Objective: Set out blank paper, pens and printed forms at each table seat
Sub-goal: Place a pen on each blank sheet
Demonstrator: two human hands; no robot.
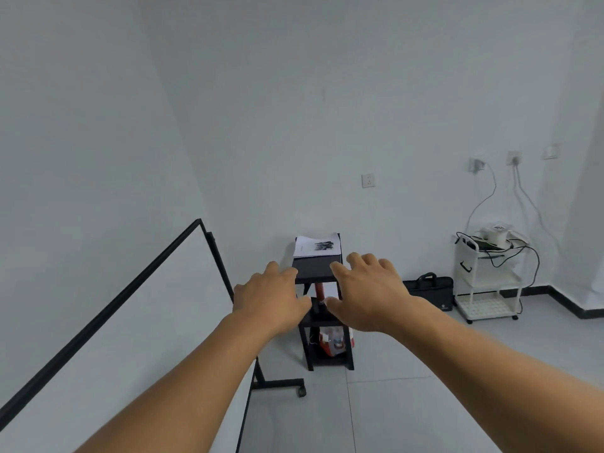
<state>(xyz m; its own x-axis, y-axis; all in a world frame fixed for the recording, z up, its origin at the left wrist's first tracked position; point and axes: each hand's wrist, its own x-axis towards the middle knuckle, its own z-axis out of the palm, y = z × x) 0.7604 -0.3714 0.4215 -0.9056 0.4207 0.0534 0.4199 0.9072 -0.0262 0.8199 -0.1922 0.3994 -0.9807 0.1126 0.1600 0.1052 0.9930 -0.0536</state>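
Observation:
A stack of printed forms (317, 246) lies on the far part of the top of a black shelf unit (315, 269) against the white wall. Both my arms stretch out toward it. My left hand (270, 295) hovers in front of the shelf's left side, palm down, fingers relaxed, holding nothing. My right hand (369, 289) hovers at the shelf's right side, fingers spread, also holding nothing. A red-brown object (319, 291) stands on the middle shelf, partly hidden behind my hands. No pens or blank sheets can be made out.
A whiteboard on a wheeled black frame (209, 256) stands at the left. Red and white packs (333, 342) sit on the lowest shelf. A black bag (429, 289) leans on the wall. A white trolley (487, 282) with cables stands at the right.

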